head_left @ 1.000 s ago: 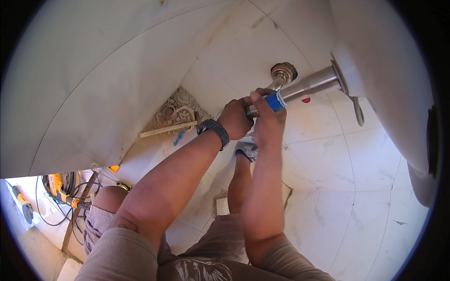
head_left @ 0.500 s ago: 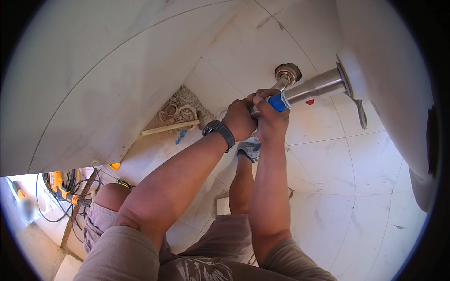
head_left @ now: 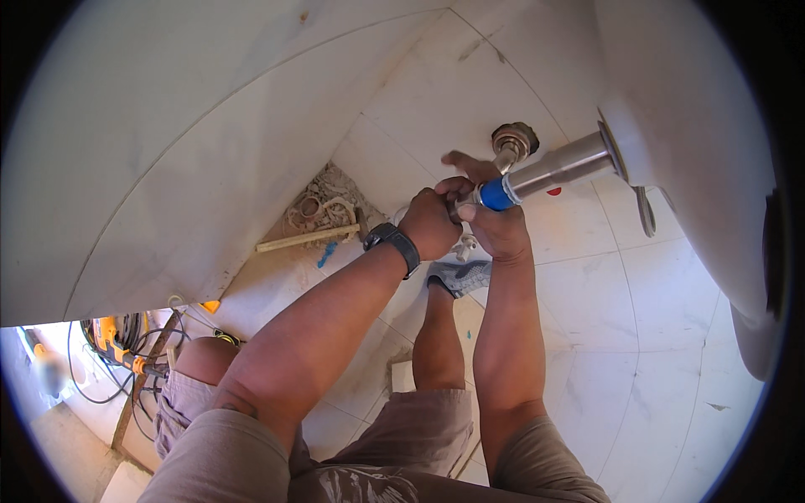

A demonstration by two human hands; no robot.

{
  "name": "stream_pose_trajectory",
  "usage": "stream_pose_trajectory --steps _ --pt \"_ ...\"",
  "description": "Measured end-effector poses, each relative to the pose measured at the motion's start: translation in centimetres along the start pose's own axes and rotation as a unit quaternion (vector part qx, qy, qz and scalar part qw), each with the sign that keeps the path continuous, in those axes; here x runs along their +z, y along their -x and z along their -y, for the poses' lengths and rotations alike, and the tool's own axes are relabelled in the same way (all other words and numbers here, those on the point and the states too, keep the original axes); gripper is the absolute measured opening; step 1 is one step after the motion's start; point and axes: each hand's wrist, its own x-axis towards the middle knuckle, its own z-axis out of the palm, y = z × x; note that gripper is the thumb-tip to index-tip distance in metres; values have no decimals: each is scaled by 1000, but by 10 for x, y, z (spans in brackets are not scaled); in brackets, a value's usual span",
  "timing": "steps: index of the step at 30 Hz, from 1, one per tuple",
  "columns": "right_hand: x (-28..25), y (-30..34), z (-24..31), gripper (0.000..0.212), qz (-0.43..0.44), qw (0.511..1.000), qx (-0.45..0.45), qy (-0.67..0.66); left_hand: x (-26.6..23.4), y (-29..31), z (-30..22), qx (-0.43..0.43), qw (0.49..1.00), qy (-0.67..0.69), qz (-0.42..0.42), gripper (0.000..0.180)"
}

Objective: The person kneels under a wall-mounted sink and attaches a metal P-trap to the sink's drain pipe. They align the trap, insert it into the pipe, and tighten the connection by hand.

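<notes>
A chrome drain pipe [head_left: 563, 168] runs leftward from the white basin, with a blue band [head_left: 498, 194] round its left end. My left hand [head_left: 431, 225], with a black watch on its wrist, is closed round the dark metal fitting [head_left: 454, 208] just left of the band. My right hand [head_left: 503, 230] cups the pipe from below and behind, by the band. Its fingers stretch out above the pipe, apart from it, while the thumb lies by the fitting. Behind, a second chrome pipe [head_left: 508, 158] meets a round flange [head_left: 515, 141] at the wall; fingers partly hide it.
The white basin [head_left: 683, 142] bulges in at the right. A hammer with a wooden handle [head_left: 306, 238] lies by rubble [head_left: 323, 193] in the corner. Below my hands is a small valve [head_left: 464, 246]. A yellow power tool [head_left: 109, 337] and black cables lie at the lower left.
My right hand's fingers have loosened from the fitting and stretched out above the pipe; its forearm shifted right. My left hand stays closed at the fitting. The view moved slightly.
</notes>
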Motion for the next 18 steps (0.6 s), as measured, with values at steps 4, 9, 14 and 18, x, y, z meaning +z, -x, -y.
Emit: stream_pose_trajectory --steps 4,9,14,18 --pt "-1 0 -15 26 -12 999 -48 -14 3 2 1 31 999 5 -32 34" --pt "21 7 -20 20 -173 983 -60 20 1 6 -8 3 999 7 -32 32" --pt "42 6 -19 19 -319 940 -52 106 5 7 -8 30 997 33 -58 40" --pt "47 8 -16 23 -342 933 -25 106 4 5 -4 25 999 13 -45 38"
